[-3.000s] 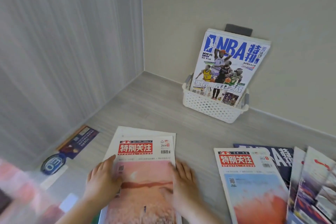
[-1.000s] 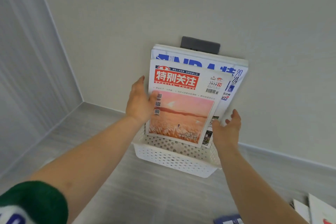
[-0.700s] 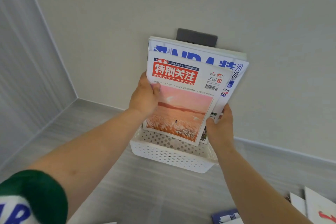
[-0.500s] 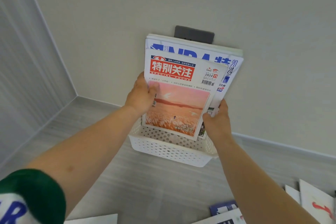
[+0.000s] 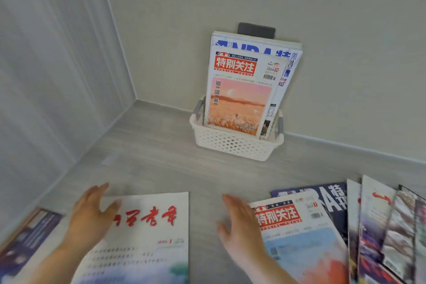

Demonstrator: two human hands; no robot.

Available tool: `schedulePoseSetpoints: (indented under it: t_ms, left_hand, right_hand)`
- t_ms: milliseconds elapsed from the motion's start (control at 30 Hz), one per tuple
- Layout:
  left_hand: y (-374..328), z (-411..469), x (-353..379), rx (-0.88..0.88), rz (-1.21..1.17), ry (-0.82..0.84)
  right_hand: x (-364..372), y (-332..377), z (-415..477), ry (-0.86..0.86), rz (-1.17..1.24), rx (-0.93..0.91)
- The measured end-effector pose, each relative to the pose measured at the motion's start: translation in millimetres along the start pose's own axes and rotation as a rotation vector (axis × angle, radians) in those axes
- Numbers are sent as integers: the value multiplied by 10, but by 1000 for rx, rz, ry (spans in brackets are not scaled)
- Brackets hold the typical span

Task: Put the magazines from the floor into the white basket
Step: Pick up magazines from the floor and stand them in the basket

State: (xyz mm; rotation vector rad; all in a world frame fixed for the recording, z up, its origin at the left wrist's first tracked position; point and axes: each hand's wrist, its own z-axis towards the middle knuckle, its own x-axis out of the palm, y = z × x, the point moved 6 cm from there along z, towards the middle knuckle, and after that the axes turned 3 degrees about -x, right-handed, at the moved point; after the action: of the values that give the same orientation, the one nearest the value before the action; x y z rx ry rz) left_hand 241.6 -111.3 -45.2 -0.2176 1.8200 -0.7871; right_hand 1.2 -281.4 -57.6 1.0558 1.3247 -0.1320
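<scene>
The white basket (image 5: 232, 145) stands on the floor against the back wall. Upright in it are a pink-cover magazine (image 5: 239, 99) in front and a blue NBA magazine (image 5: 288, 57) behind. On the floor near me lies a white magazine with red script (image 5: 149, 233); my left hand (image 5: 90, 217) hovers over its left edge, fingers spread, holding nothing. My right hand (image 5: 239, 230) is open over the bare floor, beside a red-titled magazine with a blue cover (image 5: 297, 237). Both hands are motion-blurred.
Several more magazines (image 5: 380, 226) overlap on the floor at the right. A dark-covered magazine (image 5: 25, 237) lies at the far left by the ribbed side wall. A dark wall plate (image 5: 255, 30) sits behind the basket. Bare floor separates the basket from the magazines.
Both hands have let go of the pink-cover magazine, which now stands in the basket, and have dropped back to the magazines on the floor. My view has tilted down.
</scene>
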Motion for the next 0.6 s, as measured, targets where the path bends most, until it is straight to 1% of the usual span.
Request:
schedulePoseSetpoints:
  t_ms: [100, 200, 267, 333, 433, 500, 600]
  left_hand:
    - [434, -330, -29, -106, 53, 68]
    - [628, -619, 35, -113, 141, 118]
    - [690, -723, 18, -108, 92, 96]
    - [714, -770, -26, -127, -25, 94]
    - [701, -760, -90, -217, -251, 119]
    - [687, -728, -103, -263, -262, 144]
    - [584, -724, -64, -247, -228, 238]
  right_hand:
    - [449, 234, -210, 178, 10, -59]
    - [577, 380, -289, 232, -35, -98]
    - [612, 442, -298, 244, -20, -87]
    - [642, 508, -292, 236, 14, -78]
    - [588, 578, -249, 156, 207, -30]
    - [543, 587, -208, 125, 333, 35]
    - [519, 539, -147, 129, 430, 161]
